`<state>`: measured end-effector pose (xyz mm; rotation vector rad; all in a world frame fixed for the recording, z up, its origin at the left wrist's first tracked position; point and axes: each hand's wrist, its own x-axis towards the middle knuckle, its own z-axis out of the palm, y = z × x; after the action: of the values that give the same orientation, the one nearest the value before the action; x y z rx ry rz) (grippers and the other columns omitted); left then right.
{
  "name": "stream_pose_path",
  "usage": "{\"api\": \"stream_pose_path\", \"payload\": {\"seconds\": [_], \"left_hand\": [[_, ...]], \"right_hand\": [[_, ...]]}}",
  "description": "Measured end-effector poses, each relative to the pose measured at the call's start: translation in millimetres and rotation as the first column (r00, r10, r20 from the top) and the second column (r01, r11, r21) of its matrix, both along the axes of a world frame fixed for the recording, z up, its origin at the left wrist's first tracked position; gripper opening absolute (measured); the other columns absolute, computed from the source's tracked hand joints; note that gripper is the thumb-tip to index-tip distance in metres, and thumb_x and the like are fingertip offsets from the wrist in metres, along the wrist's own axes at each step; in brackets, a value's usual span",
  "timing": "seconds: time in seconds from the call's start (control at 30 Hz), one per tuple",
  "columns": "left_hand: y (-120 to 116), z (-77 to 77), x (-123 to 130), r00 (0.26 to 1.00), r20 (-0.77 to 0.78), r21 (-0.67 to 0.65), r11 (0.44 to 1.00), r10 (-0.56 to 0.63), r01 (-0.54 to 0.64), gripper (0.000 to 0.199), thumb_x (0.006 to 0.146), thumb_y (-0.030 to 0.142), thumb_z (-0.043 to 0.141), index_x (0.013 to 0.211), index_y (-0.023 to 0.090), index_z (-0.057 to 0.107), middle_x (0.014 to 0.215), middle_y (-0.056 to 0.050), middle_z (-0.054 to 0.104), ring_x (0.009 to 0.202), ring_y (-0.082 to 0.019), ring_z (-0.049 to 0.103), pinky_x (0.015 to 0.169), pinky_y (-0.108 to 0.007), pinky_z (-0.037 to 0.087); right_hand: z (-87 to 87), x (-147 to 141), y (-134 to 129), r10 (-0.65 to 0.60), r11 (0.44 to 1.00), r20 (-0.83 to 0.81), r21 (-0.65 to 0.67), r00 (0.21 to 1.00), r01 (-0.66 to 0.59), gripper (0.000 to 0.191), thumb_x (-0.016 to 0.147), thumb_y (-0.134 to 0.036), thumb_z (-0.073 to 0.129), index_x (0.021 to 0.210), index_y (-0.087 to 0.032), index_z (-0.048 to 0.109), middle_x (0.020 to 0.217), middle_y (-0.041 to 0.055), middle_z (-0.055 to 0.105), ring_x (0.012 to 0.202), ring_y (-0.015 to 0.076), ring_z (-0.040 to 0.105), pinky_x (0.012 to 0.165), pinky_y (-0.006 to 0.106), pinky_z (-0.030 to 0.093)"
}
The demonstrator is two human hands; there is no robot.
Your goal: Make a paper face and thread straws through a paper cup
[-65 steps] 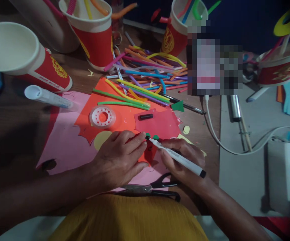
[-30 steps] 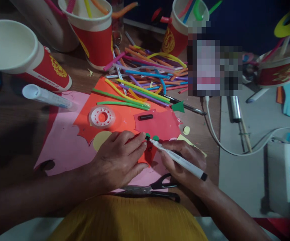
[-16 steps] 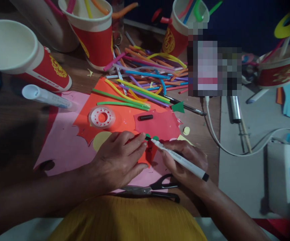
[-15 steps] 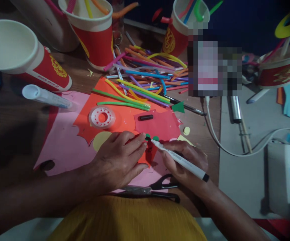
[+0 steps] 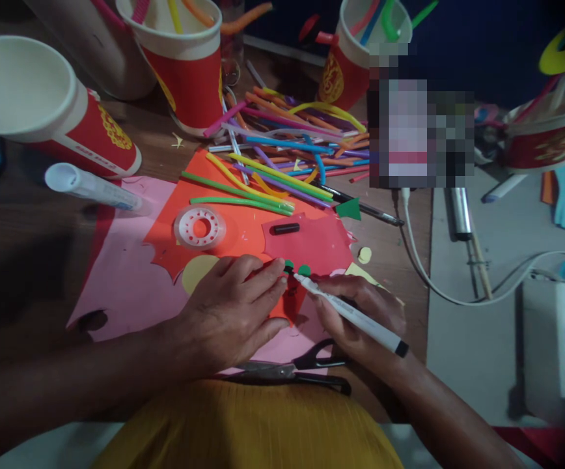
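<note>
In the head view, our only one, we see the right hand (image 5: 355, 309) gripping a white marker (image 5: 345, 312), fingers and thumb wrapped near its writing end, the black rear end slanting back over the wrist. Its tip sits just beside two small green discs (image 5: 304, 270) in front of us, by a black patch; we cannot tell whether it touches. The left hand (image 5: 238, 306) lies palm down, fingers stretched together and holding nothing between them, over a small orange-red piece (image 5: 277, 314) above the pink sheet (image 5: 126, 273) on the tabletop (image 5: 390, 257). We judge the white marker light, stiff and smooth, best held low on the barrel, close to the tip. The green discs look thin, light and easily shifted, so we would steady them by their edges with a flat fingertip, clear of the black.
</note>
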<state>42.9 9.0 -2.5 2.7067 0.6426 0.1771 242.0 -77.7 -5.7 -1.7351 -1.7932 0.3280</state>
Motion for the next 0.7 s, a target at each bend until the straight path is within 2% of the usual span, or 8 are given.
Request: {"api": "stream_pose_path", "payload": {"seconds": [0.13, 0.33, 0.7], "left_hand": [[0.1, -0.5, -0.2, 1.000, 0.016, 0.012, 1.000, 0.002, -0.002, 0.034, 0.088, 0.039, 0.053, 0.108, 0.014, 0.064, 0.125, -0.008, 0.060, 0.096, -0.024, 0.054, 0.080, -0.039, 0.046], [-1.0, -1.2, -0.9, 1.000, 0.014, -0.003, 1.000, 0.008, -0.008, 0.033, 0.089, 0.038, 0.052, 0.109, 0.014, 0.064, 0.126, -0.008, 0.059, 0.096, -0.024, 0.054, 0.081, -0.040, 0.045], [-1.0, -1.0, -0.6, 1.000, 0.025, 0.006, 1.000, 0.009, -0.010, 0.034, 0.088, 0.039, 0.053, 0.109, 0.014, 0.064, 0.125, -0.009, 0.060, 0.097, -0.024, 0.054, 0.079, -0.040, 0.045]], "right_hand": [[0.6, -0.8, -0.6, 0.028, 1.000, -0.005, -0.003, 1.000, -0.028, 0.012, 0.079, -0.025, 0.066, 0.091, -0.024, 0.062, 0.078, -0.0012, 0.072, 0.066, 0.0143, 0.068, 0.061, 0.025, 0.052], [0.8, 0.2, 1.5, -0.014, 1.000, 0.009, -0.023, 1.000, 0.014, 0.010, 0.079, -0.028, 0.067, 0.087, -0.023, 0.062, 0.076, -0.0006, 0.072, 0.064, 0.0147, 0.068, 0.060, 0.024, 0.052], [0.6, -0.9, 1.5, -0.015, 1.000, 0.009, -0.009, 1.000, 0.015, 0.010, 0.079, -0.028, 0.066, 0.087, -0.025, 0.062, 0.076, -0.0013, 0.072, 0.063, 0.0145, 0.068, 0.059, 0.024, 0.052]]}}
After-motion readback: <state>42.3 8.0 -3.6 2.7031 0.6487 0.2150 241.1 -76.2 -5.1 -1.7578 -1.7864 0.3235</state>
